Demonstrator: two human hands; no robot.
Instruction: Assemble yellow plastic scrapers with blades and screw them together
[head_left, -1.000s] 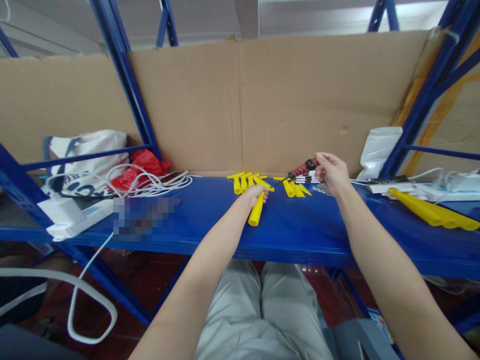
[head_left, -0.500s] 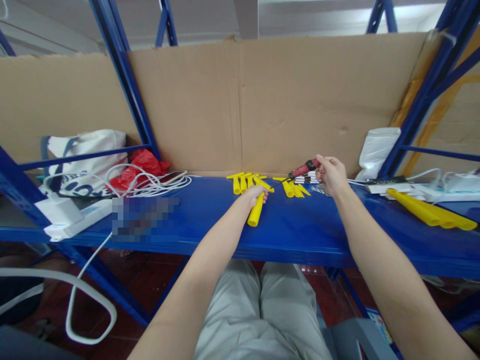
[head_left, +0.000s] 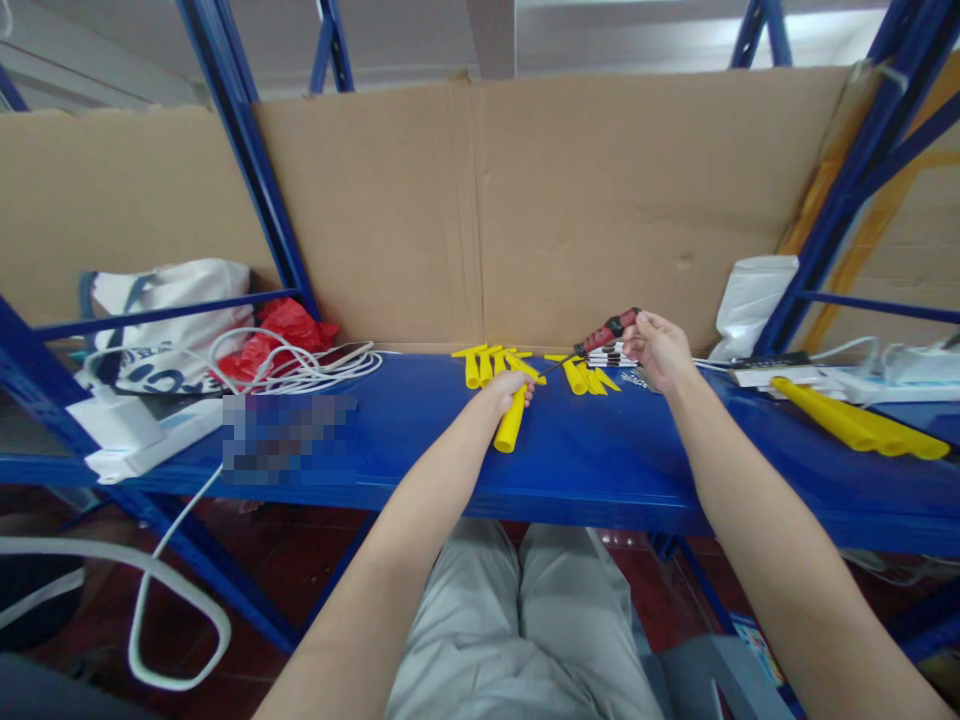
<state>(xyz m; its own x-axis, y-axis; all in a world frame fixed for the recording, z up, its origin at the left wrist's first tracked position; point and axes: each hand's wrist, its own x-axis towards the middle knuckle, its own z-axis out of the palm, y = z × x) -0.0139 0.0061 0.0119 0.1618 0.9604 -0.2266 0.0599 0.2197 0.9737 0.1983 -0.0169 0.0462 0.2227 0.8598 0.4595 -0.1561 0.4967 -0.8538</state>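
blue steel shelf (head_left: 420,440) carries everything. far left: white bag (head_left: 172,300), red plastic bag (head_left: 281,330), coil of white cable (head_left: 300,365), white power strip (head_left: 142,435). centre: left hand (head_left: 508,388) closed round upper end of a yellow plastic tube (head_left: 511,425), which lies on the shelf w/ lower end pointing toward the front edge. just behind it, loose yellow pieces (head_left: 495,362), more to the right (head_left: 589,378). right hand (head_left: 660,345) pinches the red/black handle of a screwdriver (head_left: 600,335), held off the shelf, thin shaft angled down-left, tip right at the held tube's top end; can't tell if touching. far right: long yellow tubes (head_left: 862,425), white pouch (head_left: 754,295). my read: tube is light, stiff, smooth and likely slippery, so grip mid-body near the worked end. screwdriver handle is ribbed, grips ok.
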